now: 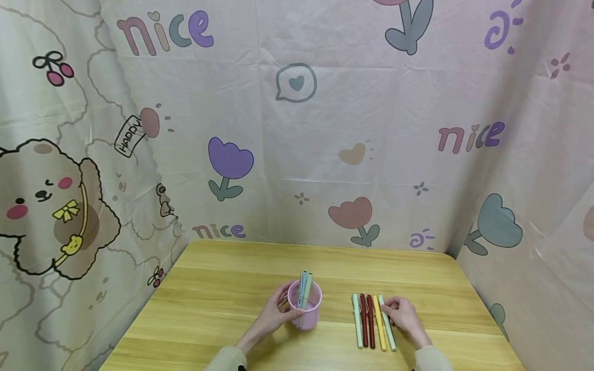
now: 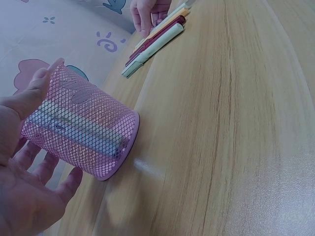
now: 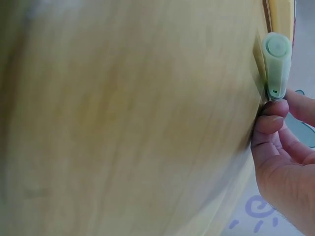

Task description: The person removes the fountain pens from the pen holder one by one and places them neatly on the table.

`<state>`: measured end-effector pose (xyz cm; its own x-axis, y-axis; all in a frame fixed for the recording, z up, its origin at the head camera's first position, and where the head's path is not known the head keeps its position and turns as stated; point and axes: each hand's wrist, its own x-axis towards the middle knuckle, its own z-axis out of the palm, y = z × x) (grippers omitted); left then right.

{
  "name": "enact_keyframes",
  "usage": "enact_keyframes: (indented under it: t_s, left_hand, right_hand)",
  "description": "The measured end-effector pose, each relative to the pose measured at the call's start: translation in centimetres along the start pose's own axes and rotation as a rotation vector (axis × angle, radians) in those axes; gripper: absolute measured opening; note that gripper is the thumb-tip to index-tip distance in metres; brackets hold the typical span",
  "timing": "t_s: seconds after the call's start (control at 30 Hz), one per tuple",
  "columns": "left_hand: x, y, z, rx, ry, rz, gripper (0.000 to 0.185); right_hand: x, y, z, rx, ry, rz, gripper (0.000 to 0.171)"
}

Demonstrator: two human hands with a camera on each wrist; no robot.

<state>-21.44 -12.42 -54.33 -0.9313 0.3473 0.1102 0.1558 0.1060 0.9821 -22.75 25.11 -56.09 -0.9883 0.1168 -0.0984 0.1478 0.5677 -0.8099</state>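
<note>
A pink mesh pen holder (image 1: 312, 320) stands upright, with a light blue pen and a pale green pen (image 1: 307, 289) inside it. My left hand (image 1: 271, 315) holds it from the left, thumb in front and fingers round the back; the left wrist view shows the mesh wall (image 2: 88, 113) between them. To the right, several pens lie side by side. At the right end of that row my right hand (image 1: 402, 313) pinches a light green pen (image 1: 390, 335), its rounded end (image 3: 277, 46) facing the right wrist camera.
Left of the held pen lie a yellow pen (image 1: 379, 324), two dark red pens (image 1: 372, 324) and another light green pen (image 1: 357, 322). They rest on a wood-grain table (image 1: 223, 273). A printed curtain (image 1: 297, 154) hangs behind and at both sides.
</note>
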Motion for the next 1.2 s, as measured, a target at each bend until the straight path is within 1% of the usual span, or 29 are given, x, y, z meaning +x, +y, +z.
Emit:
enact_keyframes:
  t_s: [0.4,0.6,0.8,0.9,1.03,1.2]
  left_hand:
    - [0.0,0.1,0.1,-0.013,0.006,-0.01,0.085]
    - [0.0,0.1,0.1,-0.022,0.003,-0.012,0.085]
    - [0.1,0.2,0.2,-0.02,0.001,-0.014,0.085]
    - [0.1,0.1,0.2,-0.011,0.001,-0.011,0.084]
    - [0.1,0.1,0.2,-0.005,0.002,-0.005,0.082]
    - [0.1,-0.1,0.2,-0.007,0.0,-0.001,0.082]
  right_hand:
    - [-0.3,-0.2,0.0,0.02,-0.002,0.013,0.026]
    - [-0.3,-0.1,0.0,0.008,0.019,-0.005,0.026]
    - [-0.4,-0.4,0.1,-0.013,0.05,-0.055,0.027]
    - [-0.7,-0.8,0.3,-0.017,0.091,-0.087,0.025]
    - [-1.0,-2.0,0.8,0.025,0.131,-0.141,0.024]
    - [-1.4,-4.1,2.0,0.116,0.135,-0.212,0.025]
